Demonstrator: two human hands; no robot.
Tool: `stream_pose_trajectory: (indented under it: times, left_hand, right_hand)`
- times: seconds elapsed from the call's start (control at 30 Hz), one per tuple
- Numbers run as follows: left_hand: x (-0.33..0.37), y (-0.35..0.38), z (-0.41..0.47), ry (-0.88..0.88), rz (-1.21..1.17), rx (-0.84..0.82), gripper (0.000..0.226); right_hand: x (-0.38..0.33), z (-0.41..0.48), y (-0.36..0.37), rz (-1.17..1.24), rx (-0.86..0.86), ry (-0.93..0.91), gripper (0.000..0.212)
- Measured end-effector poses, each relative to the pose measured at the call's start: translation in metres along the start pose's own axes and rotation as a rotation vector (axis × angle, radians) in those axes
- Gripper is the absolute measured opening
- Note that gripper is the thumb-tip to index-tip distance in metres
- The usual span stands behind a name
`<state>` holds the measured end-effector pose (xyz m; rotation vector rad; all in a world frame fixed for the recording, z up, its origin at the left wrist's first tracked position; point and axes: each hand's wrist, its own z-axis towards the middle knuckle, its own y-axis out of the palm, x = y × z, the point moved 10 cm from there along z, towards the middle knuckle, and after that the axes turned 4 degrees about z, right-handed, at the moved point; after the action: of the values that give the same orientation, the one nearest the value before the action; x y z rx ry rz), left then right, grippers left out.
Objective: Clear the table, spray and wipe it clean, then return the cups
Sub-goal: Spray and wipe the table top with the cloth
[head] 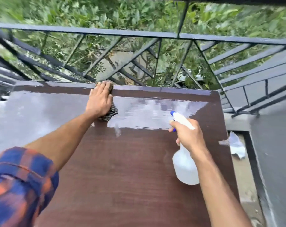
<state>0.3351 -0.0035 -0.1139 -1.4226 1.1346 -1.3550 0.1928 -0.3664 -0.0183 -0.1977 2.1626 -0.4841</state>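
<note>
wiping | left grip (99, 100) flat, fingers straight, pressing cloth (109, 113) at far edge of table (122, 177) | wet streak (152, 110) runs rightward from cloth, lengthwise along that edge | right grip (188, 136) wrapped round spray bottle (184, 167), beside streak's right end

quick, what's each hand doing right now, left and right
Left hand: open, pressing flat on the cloth at the table's far edge.
Right hand: closed round the spray bottle, held above the table.
</note>
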Motion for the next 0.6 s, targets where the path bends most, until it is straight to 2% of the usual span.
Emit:
stream_pose_trajectory:
  times: [0.17, 0.27, 0.43, 0.6]
  left_hand:
    - [-0.098, -0.017, -0.048, -0.132, -0.028, 0.026, 0.064]
    - [-0.101, -0.017, -0.082, -0.155, -0.018, 0.060, 0.065]
    - [-0.040, -0.005, -0.116, -0.205, -0.008, 0.078, 0.068]
    - [0.078, 0.021, -0.139, -0.058, -0.064, 0.032, 0.072]
  right_hand:
    - [-0.022, -0.022, 0.058, -0.022, -0.044, -0.022, 0.021]
    - [-0.029, -0.039, 0.082, -0.015, -0.050, -0.016, 0.023]
    - [-0.024, -0.062, 0.091, -0.007, -0.028, 0.005, 0.021]
    - [-0.006, -0.083, 0.057, 0.082, 0.066, 0.031, 0.010]
